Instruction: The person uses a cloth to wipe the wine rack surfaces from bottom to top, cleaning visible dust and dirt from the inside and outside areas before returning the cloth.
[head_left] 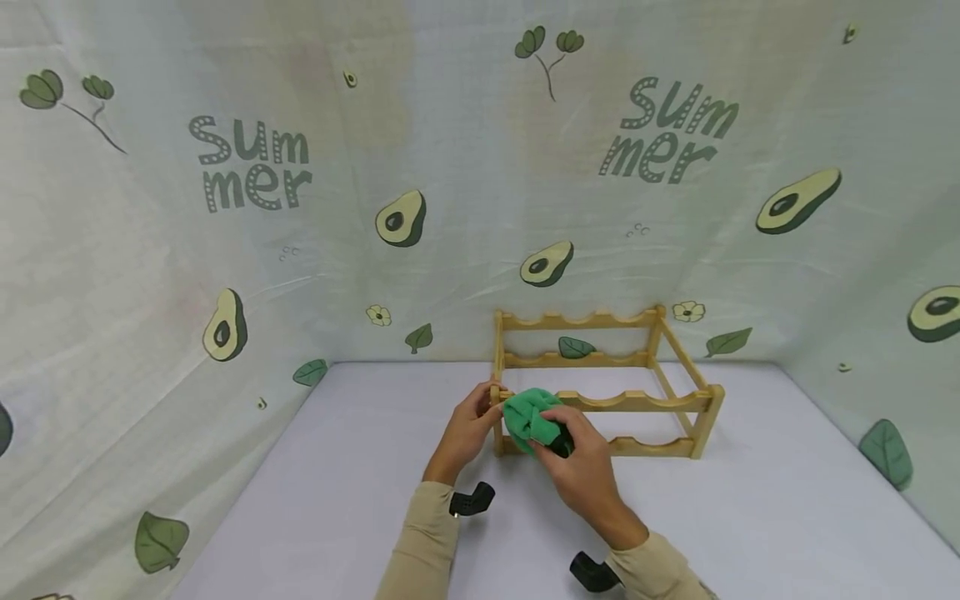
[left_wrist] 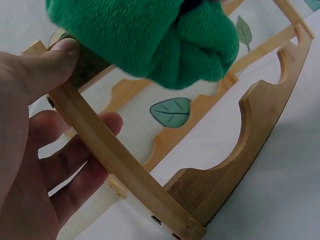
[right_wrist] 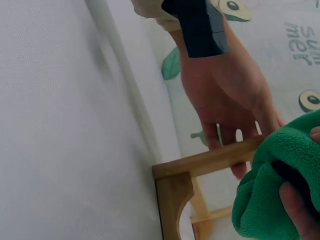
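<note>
At the near left corner of the wooden rack (head_left: 637,403), whose rails (head_left: 615,362) run left to right, the left hand (head_left: 461,437) grips the post (left_wrist: 127,162); just right, the right hand (head_left: 588,475) clutches a green cloth (head_left: 527,412).

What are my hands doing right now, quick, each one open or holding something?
Left hand: closed, holding the wooden wine rack by its front left post.
Right hand: closed, holding the green fleecy cloth.
</note>
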